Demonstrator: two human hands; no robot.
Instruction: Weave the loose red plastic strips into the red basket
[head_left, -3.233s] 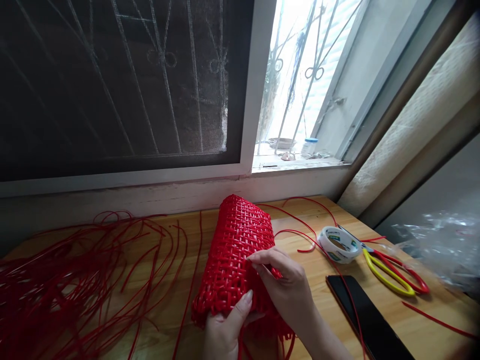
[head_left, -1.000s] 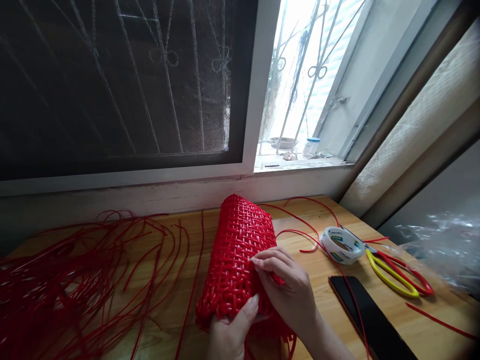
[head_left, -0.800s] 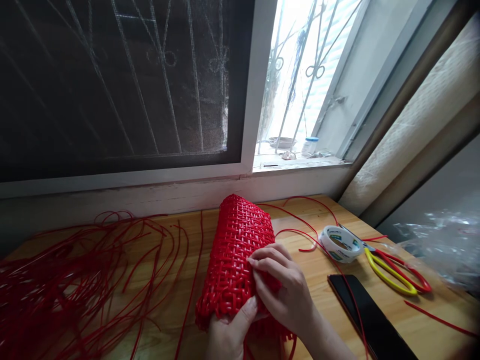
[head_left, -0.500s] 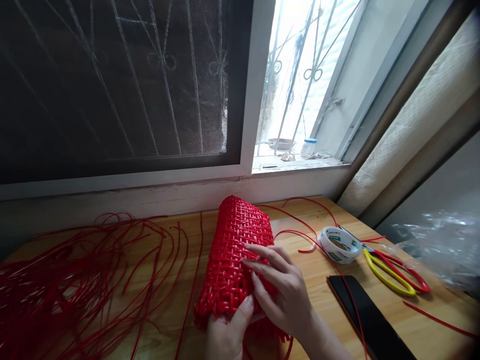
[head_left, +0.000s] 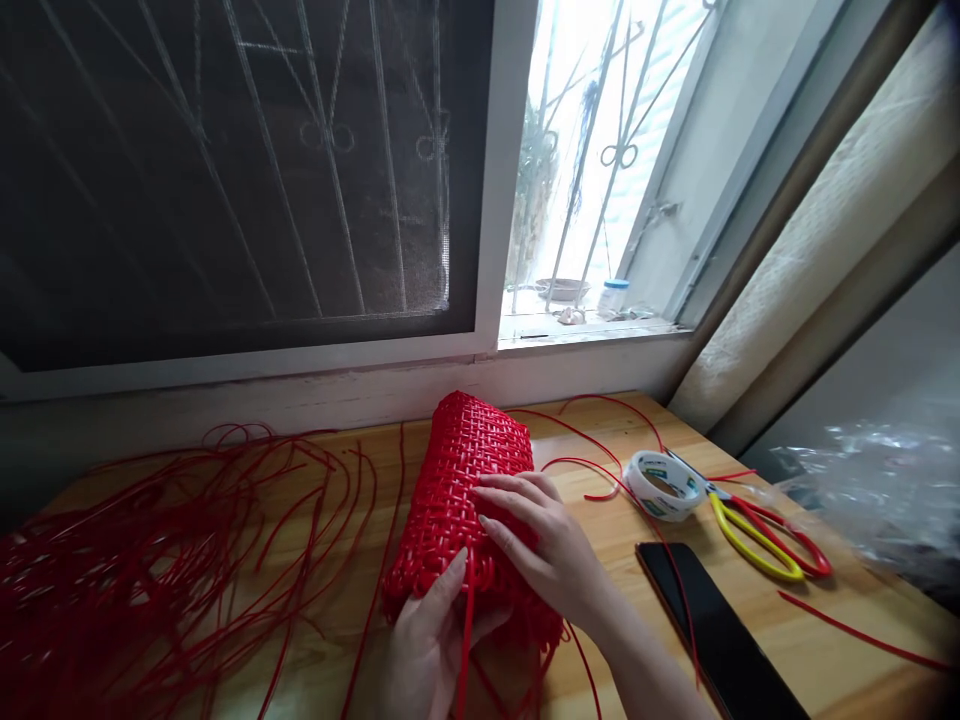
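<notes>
A red basket-like piece woven from glossy strands (head_left: 450,500) lies on its side on the wooden table, its open end toward me. My left hand (head_left: 427,640) grips its near edge, with the thumb on the outer weave and the other fingers partly hidden inside the opening. On the upper right of the weave rests my right hand (head_left: 551,545), fingers stretched out along the surface; its thumb is hidden. One red strand (head_left: 468,630) runs down from the near edge, just right of my left thumb. More loose ends hang below the opening.
A tangle of red strands (head_left: 97,590) covers the table's left side. To the right are a tape roll (head_left: 664,487), scissors with yellow and red handles (head_left: 757,535), a black phone (head_left: 720,630) and clear plastic (head_left: 870,490). The window wall (head_left: 360,390) bounds the back.
The right hand's fingers have come away from the left thumb and now lie flatter on the weave. A red strand now shows hanging from the near edge. The view has shifted slightly.
</notes>
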